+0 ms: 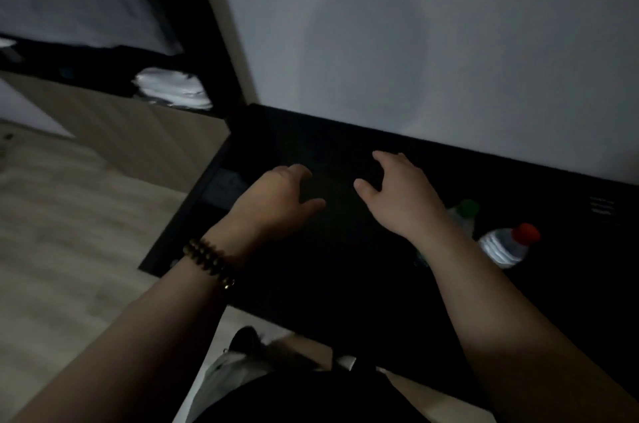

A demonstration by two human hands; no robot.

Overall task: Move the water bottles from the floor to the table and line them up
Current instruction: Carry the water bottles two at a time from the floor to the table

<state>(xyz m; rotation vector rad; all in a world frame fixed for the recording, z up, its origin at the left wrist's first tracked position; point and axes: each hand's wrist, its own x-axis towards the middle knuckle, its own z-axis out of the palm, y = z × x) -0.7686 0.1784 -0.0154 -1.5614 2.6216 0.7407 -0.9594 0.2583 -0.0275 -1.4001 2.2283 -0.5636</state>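
Both our hands are empty. Our left hand (276,197) and our right hand (397,190) hang apart over the dark table (328,284), fingers loosely curled with nothing in them. We cannot tell whether they touch the top. A beaded bracelet (211,263) circles the left wrist.

We judge that we are between carries. Two bottles are on the table just right of our right forearm: the red-capped bottle (506,248) and, close behind it, the green-capped bottle (463,215), partly hidden by the arm. Each seems upright, its long axis vertical, with the cap leaning toward the upper right of the view.

No bottle shows on the pale floor (69,215). The next move probably calls for looking down to find another, then standing it in line with these two.
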